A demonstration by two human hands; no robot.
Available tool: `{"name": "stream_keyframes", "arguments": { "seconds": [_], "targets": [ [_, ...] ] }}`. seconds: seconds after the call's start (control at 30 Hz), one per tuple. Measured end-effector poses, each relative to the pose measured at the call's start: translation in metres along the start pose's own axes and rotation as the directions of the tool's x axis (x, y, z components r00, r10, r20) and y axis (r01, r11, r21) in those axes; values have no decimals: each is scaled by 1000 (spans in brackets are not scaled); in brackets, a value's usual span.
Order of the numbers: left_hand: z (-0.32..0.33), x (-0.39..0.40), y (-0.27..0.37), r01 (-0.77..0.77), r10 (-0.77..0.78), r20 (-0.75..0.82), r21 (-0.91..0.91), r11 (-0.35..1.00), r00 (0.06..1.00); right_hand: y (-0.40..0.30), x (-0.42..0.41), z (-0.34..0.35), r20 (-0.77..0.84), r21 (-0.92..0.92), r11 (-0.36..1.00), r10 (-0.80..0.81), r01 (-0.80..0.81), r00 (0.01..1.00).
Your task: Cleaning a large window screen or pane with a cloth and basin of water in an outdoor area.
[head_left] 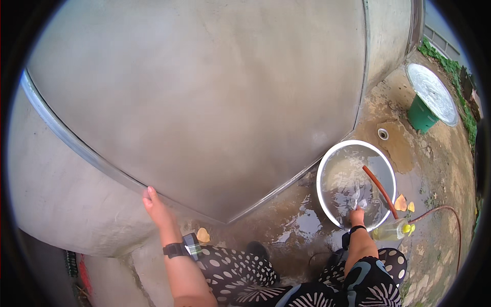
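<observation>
My left hand [156, 207] rests at the metal edge strip [96, 163] of a large grey panel [215, 107], its fingers against the edge and holding no loose item. To the right, my right hand [357, 217] grips a pale wet cloth [358, 200] over the near side of a round metal basin [321, 184] of murky water. An orange-brown hose [378, 186] reaches over the basin's right rim, its end above or in the water. A clear bottle of yellowish liquid with a yellow cap [391, 231] lies just outside the near right rim.
A green bucket [422, 115] with a round silvery lid or tray [433, 92] on top stands at the upper right. Near it is a floor drain [383, 134] beside a puddle. Fallen leaves [400, 202] and a thin hose [456, 222] lie on the wet concrete.
</observation>
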State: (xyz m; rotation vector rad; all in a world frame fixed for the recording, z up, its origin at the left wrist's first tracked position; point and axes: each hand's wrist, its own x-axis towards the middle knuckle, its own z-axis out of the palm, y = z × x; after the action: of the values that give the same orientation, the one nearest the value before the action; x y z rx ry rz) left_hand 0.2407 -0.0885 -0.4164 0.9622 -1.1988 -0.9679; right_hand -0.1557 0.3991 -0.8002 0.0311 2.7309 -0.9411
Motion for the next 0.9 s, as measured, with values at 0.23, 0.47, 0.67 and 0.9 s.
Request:
{"name": "stream_keyframes", "arguments": {
  "seconds": [0.23,0.47,0.67,0.9],
  "targets": [
    [-46,16,-16,44,-38,-66,92,995,997,-122,4,-20,254,721,648,80,-244,964],
    [9,-9,34,37,-20,-289,54,998,957,-368,-46,-93,-25,726,441,-750,528,660],
    [16,0,49,25,-60,-347,-103,994,936,-529,-102,-113,-6,516,437,-858,737,513],
    [3,9,26,83,-70,-358,22,996,931,-650,-144,-216,-151,567,242,-909,788,388]
  ]
}}
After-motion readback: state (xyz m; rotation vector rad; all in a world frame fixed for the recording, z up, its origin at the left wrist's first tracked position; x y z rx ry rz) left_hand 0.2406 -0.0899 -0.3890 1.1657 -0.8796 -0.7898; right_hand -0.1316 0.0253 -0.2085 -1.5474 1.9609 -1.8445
